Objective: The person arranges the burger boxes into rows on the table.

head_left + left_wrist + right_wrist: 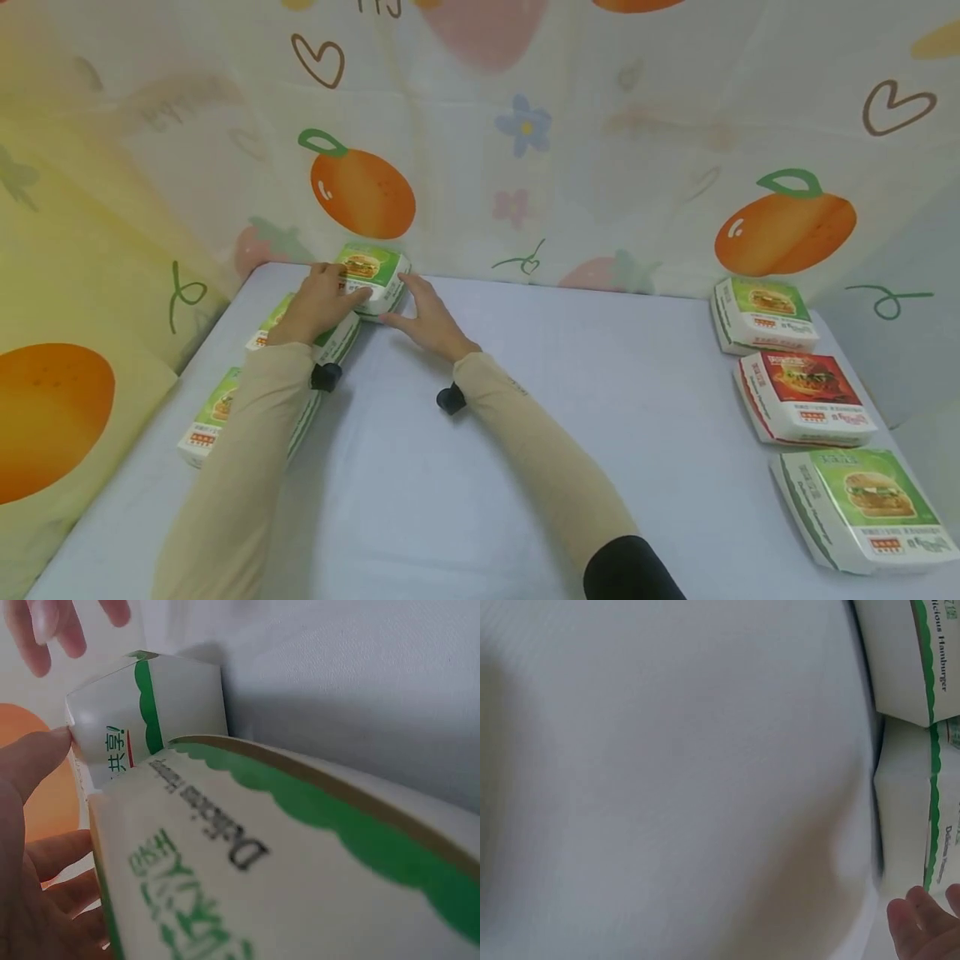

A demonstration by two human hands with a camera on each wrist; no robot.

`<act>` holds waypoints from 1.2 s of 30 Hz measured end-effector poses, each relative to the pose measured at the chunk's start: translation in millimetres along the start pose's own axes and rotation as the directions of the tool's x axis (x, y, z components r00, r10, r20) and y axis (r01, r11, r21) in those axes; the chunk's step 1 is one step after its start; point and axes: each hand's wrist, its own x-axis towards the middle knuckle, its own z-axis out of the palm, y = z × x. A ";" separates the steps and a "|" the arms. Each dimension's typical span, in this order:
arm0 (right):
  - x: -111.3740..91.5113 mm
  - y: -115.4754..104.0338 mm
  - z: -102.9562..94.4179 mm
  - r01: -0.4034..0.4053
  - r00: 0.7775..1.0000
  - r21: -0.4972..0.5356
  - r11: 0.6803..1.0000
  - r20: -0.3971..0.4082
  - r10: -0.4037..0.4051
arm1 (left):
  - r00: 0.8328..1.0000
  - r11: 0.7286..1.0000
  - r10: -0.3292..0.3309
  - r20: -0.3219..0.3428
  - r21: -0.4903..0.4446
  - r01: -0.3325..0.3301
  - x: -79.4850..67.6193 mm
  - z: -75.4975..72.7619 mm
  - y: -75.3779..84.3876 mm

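Observation:
At the back left of the table, a green-and-white hamburger box [382, 292] stands between the two hands. My left hand [318, 304] lies over its left side and the neighbouring second green hamburger box [341, 337]. In the left wrist view, the left thumb touches the far box [112, 727], and the other fingers extend beside the nearer box [225, 847]. On the far box's right, my right hand [431, 321] has its thumb and fingers spread at the near corner and side. Its fingers [926, 922] appear by the box in the right wrist view.
A third green hamburger box [217, 408] is partly hidden by the left sleeve. Along the right edge stand a green box [765, 315], a red box [806, 396] and a larger-looking green box [866, 508]. A printed curtain [622, 167] hangs behind the white table [585, 375].

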 end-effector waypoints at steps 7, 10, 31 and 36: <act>1.3 1.5 4.3 -0.006 1.000 0.047 0.999 -0.009 0.006 | 1.000 0.999 0.018 0.017 -0.044 -0.017 -2.5 0.6 4.6; 0.4 2.6 5.0 -0.008 1.000 0.057 0.998 -0.015 0.009 | 1.000 0.997 0.026 0.013 -0.074 -0.025 -3.3 0.1 4.5; -0.6 12.8 3.9 -0.068 0.991 0.118 0.991 -0.107 0.081 | 0.989 0.986 0.149 -0.014 -0.070 -0.150 -2.4 -2.5 4.5; -4.5 16.1 -2.3 -0.076 0.991 0.122 0.990 -0.100 0.088 | 0.985 0.983 0.173 -0.007 -0.069 -0.173 -1.9 -1.1 8.9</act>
